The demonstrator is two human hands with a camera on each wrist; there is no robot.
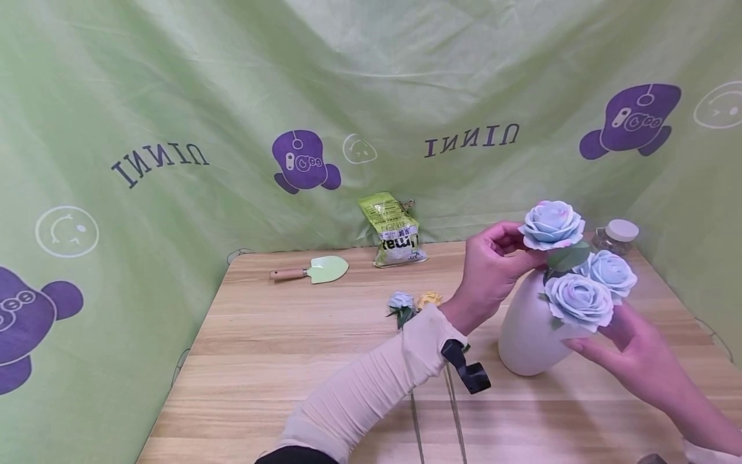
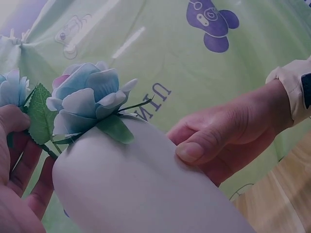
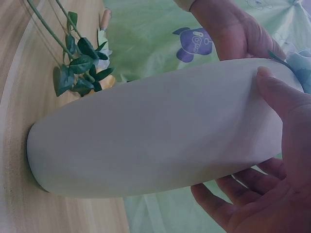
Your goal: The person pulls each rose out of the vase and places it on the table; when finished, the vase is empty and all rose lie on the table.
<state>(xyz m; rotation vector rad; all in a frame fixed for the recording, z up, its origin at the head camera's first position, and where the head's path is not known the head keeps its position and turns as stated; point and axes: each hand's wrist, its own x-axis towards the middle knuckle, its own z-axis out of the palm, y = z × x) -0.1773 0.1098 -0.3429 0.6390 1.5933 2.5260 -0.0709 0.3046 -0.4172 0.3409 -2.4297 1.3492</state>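
Note:
A tall white vase [image 1: 530, 328] stands upright on the wooden table, with several light blue artificial roses [image 1: 580, 301] at its mouth. My left hand [image 1: 493, 274] pinches the back-left blue rose [image 1: 552, 225] just under its bloom, beside a green leaf [image 2: 41, 114]. The stem below those fingers is mostly hidden. With thumb and fingers on opposite sides, my right hand [image 1: 643, 354] holds the vase near its top; in the right wrist view the thumb [image 3: 279, 90] lies along the vase's upper wall.
Beneath my left forearm lie a blue flower [image 1: 401, 300] and a yellow flower [image 1: 429, 298] with long stems. Farther back are a small trowel [image 1: 327, 269] and a green-and-white bag [image 1: 397, 232]. A white-lidded jar [image 1: 622, 231] stands behind the vase. Green curtains surround the table.

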